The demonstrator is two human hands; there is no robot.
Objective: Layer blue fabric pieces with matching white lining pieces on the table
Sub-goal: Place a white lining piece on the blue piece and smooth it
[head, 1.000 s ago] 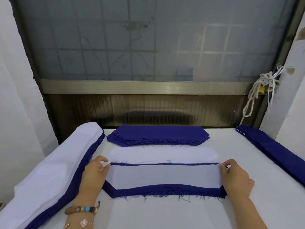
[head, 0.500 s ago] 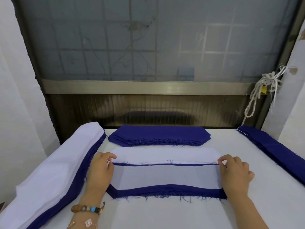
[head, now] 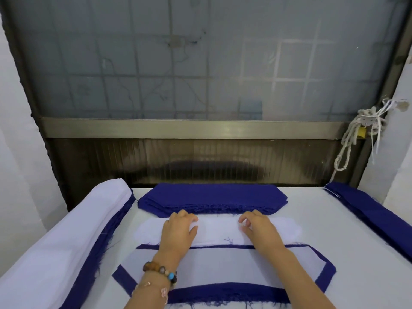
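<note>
Fingers (head: pixel 185 217) of your left hand (head: pixel 178 233): lightly bent, lying on the loose white lining strip (head: pixel 215 229), thumb splayed out on the cloth. No grip visible there.

Fingers (head: pixel 250 218) of your right hand (head: pixel 262 230): curled tighter, tips down on the same strip near its far edge. You may be pinching a layer; cannot tell from this angle.

Landmark: the blue fabric piece (head: pixel 223 294), flat on the table (head: pixel 334 241) nearest you. Frayed near edge, angled ends.
- On top of it: a matching white lining piece (head: pixel 223 264), blue border showing on all sides, widest along your side.
- Both your forearms cross over it.
- Just beyond it: the loose white lining strip, its near edge touching or overlapping the blue far border. Both hands are on its middle, apart from each other.
- Farther beyond: a stack of blue pieces (head: pixel 211 197) at the table's far edge, below the window (head: pixel 200 63).
- To its left: a long pile of white cloth (head: pixel 66 241) with blue cloth showing under its inner edge.
- To its right, well apart: a long blue strip pile (head: pixel 367 210) running along the table's side.

Beaded bracelet (head: pixel 160 270) on your left wrist. Knotted white cord (head: pixel 347 141) hangs at the window frame's right end.
</note>
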